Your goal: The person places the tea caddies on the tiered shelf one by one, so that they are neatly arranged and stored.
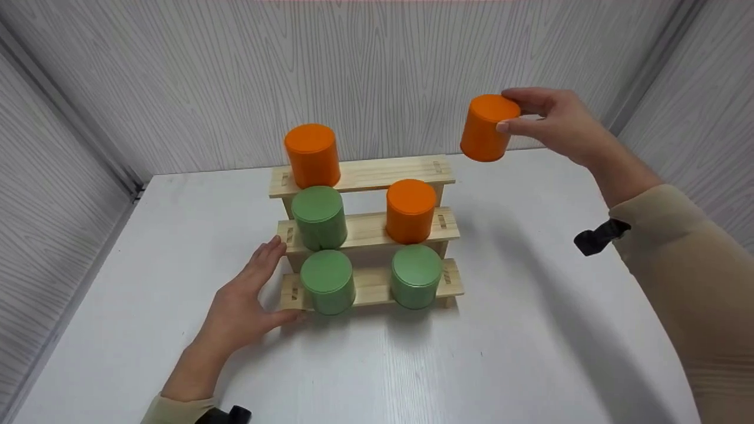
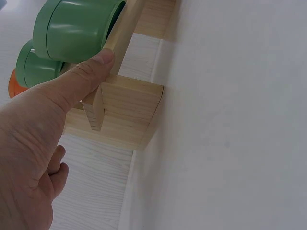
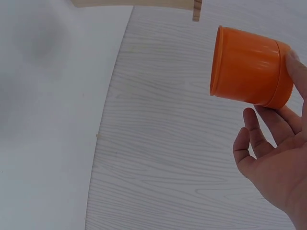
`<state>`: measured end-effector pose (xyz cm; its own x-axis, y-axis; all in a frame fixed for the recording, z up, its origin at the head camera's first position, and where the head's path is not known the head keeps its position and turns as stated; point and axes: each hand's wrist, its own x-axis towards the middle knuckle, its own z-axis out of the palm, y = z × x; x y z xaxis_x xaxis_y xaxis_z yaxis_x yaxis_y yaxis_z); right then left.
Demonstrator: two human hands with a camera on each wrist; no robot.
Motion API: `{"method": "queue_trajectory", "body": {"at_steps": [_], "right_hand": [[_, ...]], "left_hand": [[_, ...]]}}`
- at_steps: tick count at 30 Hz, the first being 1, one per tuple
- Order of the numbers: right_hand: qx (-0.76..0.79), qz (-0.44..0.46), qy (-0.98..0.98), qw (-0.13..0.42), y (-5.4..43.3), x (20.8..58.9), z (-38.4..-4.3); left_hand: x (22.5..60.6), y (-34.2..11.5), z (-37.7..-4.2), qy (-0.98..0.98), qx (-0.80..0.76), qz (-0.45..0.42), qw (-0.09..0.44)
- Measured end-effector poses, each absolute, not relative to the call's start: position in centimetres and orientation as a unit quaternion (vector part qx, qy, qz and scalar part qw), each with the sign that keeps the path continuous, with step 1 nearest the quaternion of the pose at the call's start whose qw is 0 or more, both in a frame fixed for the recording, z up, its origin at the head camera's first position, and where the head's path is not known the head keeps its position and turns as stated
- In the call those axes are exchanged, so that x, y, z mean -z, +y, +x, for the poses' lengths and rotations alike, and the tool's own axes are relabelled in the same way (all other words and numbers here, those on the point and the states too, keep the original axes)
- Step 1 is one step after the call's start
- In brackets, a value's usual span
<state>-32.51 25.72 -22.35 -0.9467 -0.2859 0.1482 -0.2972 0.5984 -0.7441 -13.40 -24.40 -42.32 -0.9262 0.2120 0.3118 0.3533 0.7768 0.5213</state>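
Note:
My right hand [image 1: 556,123] pinches an orange canister [image 1: 486,132] by its upper part, thumb in front and fingers behind. It is held in the air, right of the three-step wooden rack [image 1: 389,172]; the right wrist view shows its base end facing the rack. My left hand [image 1: 232,315] is spread at the rack's left side, thumb on the bottom step's front edge and fingertips by the middle step. An orange canister [image 1: 312,156] stands top left. The middle step bears a green canister [image 1: 320,218] and an orange one; two more green canisters stand on the bottom step.
The rack stands on a white table [image 1: 406,365]. A pale wood-grain panel [image 1: 377,76] rises behind it, with similar panels at left and right. Bare wood shows along the right part of the top step. Black straps show at both sleeves.

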Motion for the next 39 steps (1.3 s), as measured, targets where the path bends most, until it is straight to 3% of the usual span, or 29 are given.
{"method": "queue_trajectory", "body": {"at_steps": [12, 27, 39], "right_hand": [[-0.428, 0.208, -0.880, 0.017, 22.5, 21.5, -32.5], [-0.429, 0.240, -0.871, 0.005, 18.6, 21.7, -32.4], [-0.433, 0.261, -0.863, -0.013, 16.9, 22.7, -32.4]], "left_hand": [[42.3, -24.6, -13.6, -0.937, 0.298, -0.146, 0.109], [42.7, -24.7, -13.5, -0.935, 0.281, -0.159, 0.146], [42.7, -24.4, -13.5, -0.936, 0.287, -0.156, 0.130]]}}
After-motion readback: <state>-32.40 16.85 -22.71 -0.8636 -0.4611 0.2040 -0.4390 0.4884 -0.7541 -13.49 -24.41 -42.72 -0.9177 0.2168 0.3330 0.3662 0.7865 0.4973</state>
